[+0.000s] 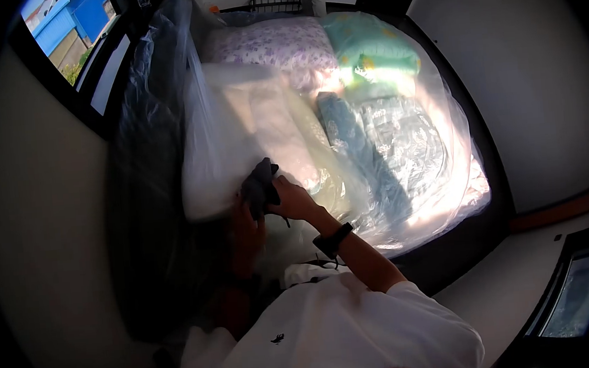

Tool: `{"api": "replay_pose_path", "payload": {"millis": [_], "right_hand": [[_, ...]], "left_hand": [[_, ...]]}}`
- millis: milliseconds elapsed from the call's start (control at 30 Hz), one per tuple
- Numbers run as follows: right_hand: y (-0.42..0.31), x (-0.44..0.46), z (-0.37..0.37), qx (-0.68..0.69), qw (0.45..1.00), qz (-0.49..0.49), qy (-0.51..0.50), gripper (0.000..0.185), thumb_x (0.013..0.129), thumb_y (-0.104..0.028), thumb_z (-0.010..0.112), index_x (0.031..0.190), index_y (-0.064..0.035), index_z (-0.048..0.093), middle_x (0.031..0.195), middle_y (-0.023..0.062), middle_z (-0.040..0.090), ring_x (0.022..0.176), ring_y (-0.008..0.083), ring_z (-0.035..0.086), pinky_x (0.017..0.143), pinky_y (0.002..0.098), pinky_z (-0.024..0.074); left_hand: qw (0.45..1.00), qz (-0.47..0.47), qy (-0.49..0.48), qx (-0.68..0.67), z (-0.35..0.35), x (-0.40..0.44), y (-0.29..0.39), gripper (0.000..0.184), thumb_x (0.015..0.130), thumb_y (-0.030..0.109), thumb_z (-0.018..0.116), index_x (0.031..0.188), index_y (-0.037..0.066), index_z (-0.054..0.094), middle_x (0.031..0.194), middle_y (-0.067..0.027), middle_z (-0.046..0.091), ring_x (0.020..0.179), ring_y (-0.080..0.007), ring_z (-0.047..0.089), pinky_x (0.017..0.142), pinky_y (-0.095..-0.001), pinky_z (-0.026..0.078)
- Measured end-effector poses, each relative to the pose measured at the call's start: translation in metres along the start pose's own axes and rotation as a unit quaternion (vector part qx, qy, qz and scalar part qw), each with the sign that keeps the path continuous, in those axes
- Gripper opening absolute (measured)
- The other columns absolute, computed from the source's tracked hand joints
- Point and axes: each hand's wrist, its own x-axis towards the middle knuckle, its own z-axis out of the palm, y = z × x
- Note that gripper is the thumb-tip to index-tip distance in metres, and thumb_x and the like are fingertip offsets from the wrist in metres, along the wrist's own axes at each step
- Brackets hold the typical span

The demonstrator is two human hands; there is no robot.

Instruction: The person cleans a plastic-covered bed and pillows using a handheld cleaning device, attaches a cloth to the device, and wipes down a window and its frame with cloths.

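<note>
A small bundle of dark grey cloth [260, 189], its kind not plain to see, is held up between my two hands in front of my chest. My right hand [293, 199] closes on its right side, with a black band round the wrist. On the lower left, in shadow, my left hand [247, 222] grips the cloth with bent fingers. Just beyond lies a folded whitish quilt [214, 135] under see-through plastic sheeting [185, 75]. A thin dark cord end dangles below the cloth.
Under the plastic lie a purple-flowered bedding piece [270, 44], a green one [374, 50] and a blue-grey folded one [401, 130]. A window [75, 35] is at upper left, a second window [576, 293] at lower right. A wire basket [275, 4] stands at the far end.
</note>
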Motion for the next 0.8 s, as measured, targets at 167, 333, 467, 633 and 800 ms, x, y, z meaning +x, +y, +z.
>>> {"api": "replay_pose_path", "payload": {"millis": [167,333,467,633,800], "right_hand": [[-0.024,0.012,0.056,-0.049,0.995,-0.089,-0.022,0.091,0.079,-0.036,0.072,0.148,-0.0005,0.025,0.115,0.0233,0.053,0.094,0.0403,0.063,0.076,0.0484,0.0538],[-0.073,0.044,0.098,-0.057,0.996,-0.065,-0.018,0.083,0.083,-0.026,0.063,0.151,-0.0016,0.023,0.099,0.0223,0.063,0.085,0.0394,0.065,0.065,0.0488,0.0539],[-0.086,0.028,0.095,-0.062,0.996,-0.043,-0.046,0.068,0.086,-0.021,0.056,0.147,-0.0037,0.032,0.085,0.0187,0.067,0.073,0.0371,0.067,0.059,0.0489,0.053],[-0.044,0.006,0.034,-0.085,0.996,-0.018,0.0,0.028,0.085,-0.019,0.055,0.109,-0.0058,0.058,0.078,0.0153,0.068,0.072,0.0363,0.067,0.063,0.0478,0.0534],[-0.006,0.024,0.017,-0.112,0.991,0.009,0.073,0.033,0.083,-0.021,0.057,0.111,-0.0051,0.057,0.082,0.0159,0.068,0.073,0.0369,0.067,0.064,0.0491,0.0533]], "left_hand": [[0.946,-0.193,-0.071,-0.248,-0.012,-0.095,-0.05,0.041,0.103,0.017,0.044,0.139,-0.003,0.041,0.138,-0.0217,0.046,0.125,-0.0328,0.047,0.104,-0.0433,0.039],[0.693,-0.458,0.015,-0.557,0.013,-0.105,-0.115,0.046,0.105,0.028,0.043,0.141,0.0,0.044,0.138,-0.0169,0.05,0.122,-0.0256,0.051,0.103,-0.0404,0.042],[0.509,-0.489,0.129,-0.697,-0.035,-0.046,-0.058,0.049,0.105,0.029,0.043,0.144,-0.001,0.042,0.137,-0.0169,0.052,0.123,-0.0257,0.052,0.104,-0.0371,0.043],[0.778,-0.36,-0.113,-0.502,-0.037,-0.053,-0.022,0.048,0.099,0.018,0.056,0.142,-0.001,0.043,0.137,-0.0152,0.052,0.122,-0.024,0.052,0.102,-0.0394,0.044],[0.857,-0.295,-0.11,-0.409,0.058,-0.113,-0.105,0.049,0.098,0.019,0.059,0.139,-0.004,0.043,0.138,-0.0173,0.051,0.123,-0.0256,0.05,0.103,-0.0398,0.042]]}}
